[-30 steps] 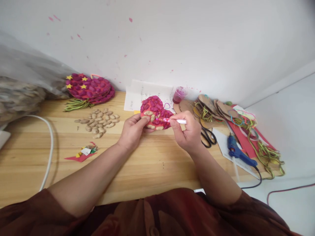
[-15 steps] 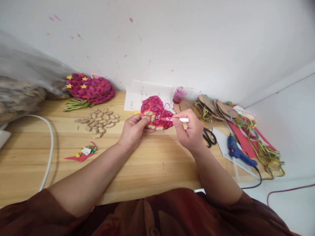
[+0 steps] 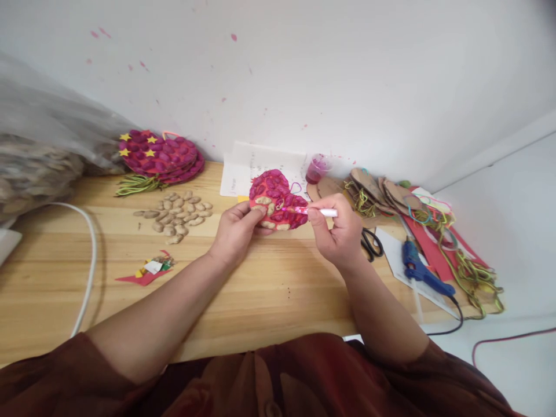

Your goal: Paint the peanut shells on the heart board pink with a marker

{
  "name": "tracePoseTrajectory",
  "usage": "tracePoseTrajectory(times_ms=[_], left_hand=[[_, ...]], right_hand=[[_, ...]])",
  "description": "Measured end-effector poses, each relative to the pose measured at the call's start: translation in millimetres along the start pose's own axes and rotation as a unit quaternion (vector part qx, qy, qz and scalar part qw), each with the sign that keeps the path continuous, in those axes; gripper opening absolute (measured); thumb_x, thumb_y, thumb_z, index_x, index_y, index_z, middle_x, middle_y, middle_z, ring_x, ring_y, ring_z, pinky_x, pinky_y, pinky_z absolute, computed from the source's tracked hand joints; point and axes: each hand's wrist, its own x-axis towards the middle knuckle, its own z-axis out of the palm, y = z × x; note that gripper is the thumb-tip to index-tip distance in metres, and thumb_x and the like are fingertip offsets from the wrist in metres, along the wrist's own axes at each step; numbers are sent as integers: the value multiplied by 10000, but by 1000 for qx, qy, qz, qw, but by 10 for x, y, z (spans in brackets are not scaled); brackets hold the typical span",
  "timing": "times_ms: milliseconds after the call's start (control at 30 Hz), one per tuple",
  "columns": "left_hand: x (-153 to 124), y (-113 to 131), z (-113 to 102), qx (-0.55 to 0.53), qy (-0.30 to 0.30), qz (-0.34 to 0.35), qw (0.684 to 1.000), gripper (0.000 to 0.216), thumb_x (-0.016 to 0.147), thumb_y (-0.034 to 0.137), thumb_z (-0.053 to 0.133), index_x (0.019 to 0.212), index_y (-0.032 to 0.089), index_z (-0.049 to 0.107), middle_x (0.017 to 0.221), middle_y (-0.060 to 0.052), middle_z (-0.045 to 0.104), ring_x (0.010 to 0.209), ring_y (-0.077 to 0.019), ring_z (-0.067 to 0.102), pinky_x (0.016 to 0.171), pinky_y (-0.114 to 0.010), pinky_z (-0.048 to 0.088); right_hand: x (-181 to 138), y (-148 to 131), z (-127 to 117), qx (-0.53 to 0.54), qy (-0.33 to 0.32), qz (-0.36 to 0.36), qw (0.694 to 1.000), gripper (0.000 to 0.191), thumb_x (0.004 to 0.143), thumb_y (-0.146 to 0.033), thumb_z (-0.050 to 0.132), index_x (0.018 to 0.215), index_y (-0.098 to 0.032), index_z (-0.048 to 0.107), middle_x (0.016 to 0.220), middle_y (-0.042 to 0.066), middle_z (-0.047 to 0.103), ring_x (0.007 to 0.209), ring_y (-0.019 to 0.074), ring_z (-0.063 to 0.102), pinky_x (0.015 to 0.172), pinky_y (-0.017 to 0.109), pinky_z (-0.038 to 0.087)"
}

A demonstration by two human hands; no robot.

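My left hand (image 3: 238, 231) pinches the left edge of a heart-shaped red craft piece (image 3: 271, 188) covered with peanuts. Most of those peanuts are painted magenta; several along the lower left are still bare tan. Between the thumb and fingers of my right hand (image 3: 336, 229) is a paintbrush (image 3: 322, 212) with a white handle, pointing left. Its magenta-stained tip touches or nearly touches a partly painted peanut (image 3: 280, 205) near the middle of the piece. A loop of purple cord sticks out at the piece's upper right. Behind it stands a clear cup of magenta paint (image 3: 318, 169).
Loose peanuts (image 3: 176, 213) and paper scraps (image 3: 150, 269) lie to the left, below stacked magenta peanut crafts (image 3: 160, 153). At right are black-handled scissors (image 3: 372, 244), a blue glue gun (image 3: 423, 272), cardboard pieces (image 3: 369, 185) and green cord (image 3: 473, 275). A white cable (image 3: 91, 249) curves at far left.
The brush and my right hand have shifted very slightly to the right relative to the craft piece. My left hand keeps its hold. The whole view has moved a little.
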Motion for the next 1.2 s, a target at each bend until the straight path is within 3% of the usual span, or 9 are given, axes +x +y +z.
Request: tracePoseTrajectory(times_ms=[1200], left_hand=[[11,-61,-20,33,-23,26,999,340,680,403,857,873,149,739,797,-41,763,655,-172,708,615,-271,588]], right_hand=[[-11,31,10,-20,2,-4,1000,49,938,-268,635,934,-221,646,855,27,708,769,174,655,715,333,512]])
